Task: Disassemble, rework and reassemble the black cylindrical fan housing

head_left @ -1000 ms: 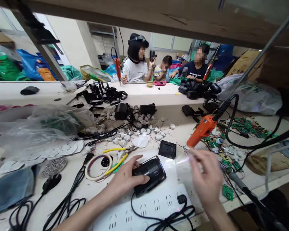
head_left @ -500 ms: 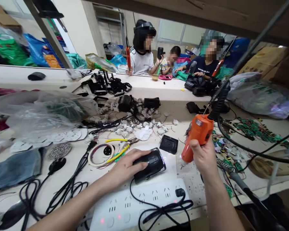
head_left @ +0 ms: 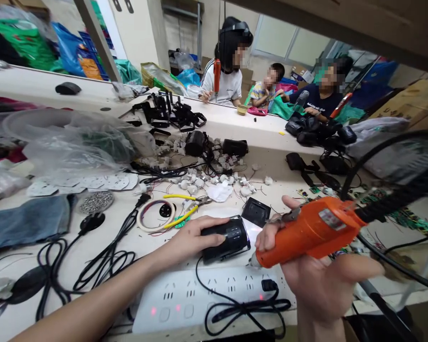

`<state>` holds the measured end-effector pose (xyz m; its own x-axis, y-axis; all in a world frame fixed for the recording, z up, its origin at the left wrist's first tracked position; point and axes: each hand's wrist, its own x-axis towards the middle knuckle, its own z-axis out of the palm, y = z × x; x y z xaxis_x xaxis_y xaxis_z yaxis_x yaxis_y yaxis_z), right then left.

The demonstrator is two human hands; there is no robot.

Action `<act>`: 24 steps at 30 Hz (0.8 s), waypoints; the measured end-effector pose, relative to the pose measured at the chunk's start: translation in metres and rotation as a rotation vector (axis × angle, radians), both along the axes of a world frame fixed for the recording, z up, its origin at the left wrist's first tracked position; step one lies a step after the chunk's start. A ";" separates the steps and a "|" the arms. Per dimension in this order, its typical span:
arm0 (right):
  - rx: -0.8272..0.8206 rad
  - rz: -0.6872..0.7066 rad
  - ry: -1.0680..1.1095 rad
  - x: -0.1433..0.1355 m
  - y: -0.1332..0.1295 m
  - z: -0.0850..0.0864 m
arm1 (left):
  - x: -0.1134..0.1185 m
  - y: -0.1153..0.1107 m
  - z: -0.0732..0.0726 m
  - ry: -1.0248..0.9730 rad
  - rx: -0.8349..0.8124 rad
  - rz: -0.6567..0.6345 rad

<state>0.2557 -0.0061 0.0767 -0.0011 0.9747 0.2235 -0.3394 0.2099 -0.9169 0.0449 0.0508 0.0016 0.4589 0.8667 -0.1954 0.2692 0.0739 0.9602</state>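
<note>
My left hand (head_left: pixel 196 237) is closed around a black plastic device (head_left: pixel 228 240), thumb and fingers over its top, and holds it just behind the power strip. A light glows on the white surface beside the device's right end. In my right hand (head_left: pixel 317 280) lies an orange electric screwdriver (head_left: pixel 303 232), tilted with its tip down and to the left. Its fingers curl round the screwdriver's front part while the thumb sticks out to the right. The tip is apart from the device. A black square cover (head_left: pixel 257 211) lies behind the device.
A white power strip (head_left: pixel 178 304) with a coiled black cord is in front. Yellow-handled pliers (head_left: pixel 181 221), a tape roll (head_left: pixel 142 223) and a dish of screws (head_left: pixel 97 202) lie left. Small white motors (head_left: pixel 196 181) are scattered behind. Several people sit across the bench.
My right hand has turned the electric screwdriver from upright to lying aslant, its tip now nearer the device. My left hand still holds the device. The view has shifted slightly.
</note>
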 end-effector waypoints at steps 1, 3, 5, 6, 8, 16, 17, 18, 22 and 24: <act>-0.006 -0.007 0.023 -0.003 -0.002 0.002 | 0.000 0.000 -0.002 -0.008 0.006 0.000; 0.014 -0.041 0.077 -0.008 -0.003 0.003 | 0.000 0.000 -0.005 -0.017 0.021 0.004; 0.022 -0.052 0.123 -0.010 -0.003 0.001 | 0.001 0.000 -0.008 -0.017 0.035 0.003; 0.025 -0.039 0.140 -0.011 -0.003 -0.001 | 0.000 0.001 -0.009 -0.016 0.044 -0.001; 0.044 0.000 0.157 -0.012 -0.002 -0.003 | 0.000 0.000 -0.010 -0.017 0.060 -0.010; 0.071 -0.022 0.124 -0.020 0.004 -0.010 | 0.000 -0.001 -0.009 -0.024 0.056 -0.010; 0.065 -0.015 0.124 -0.021 0.005 -0.012 | 0.000 0.000 -0.009 -0.025 0.056 -0.013; 0.061 -0.006 0.121 -0.021 0.005 -0.014 | 0.000 0.000 -0.009 -0.024 0.060 -0.019; 0.054 0.043 0.029 -0.020 0.005 -0.018 | -0.001 0.001 -0.009 0.004 0.114 -0.048; 0.061 0.085 -0.046 -0.018 0.003 -0.018 | -0.001 0.001 -0.009 0.013 0.131 -0.059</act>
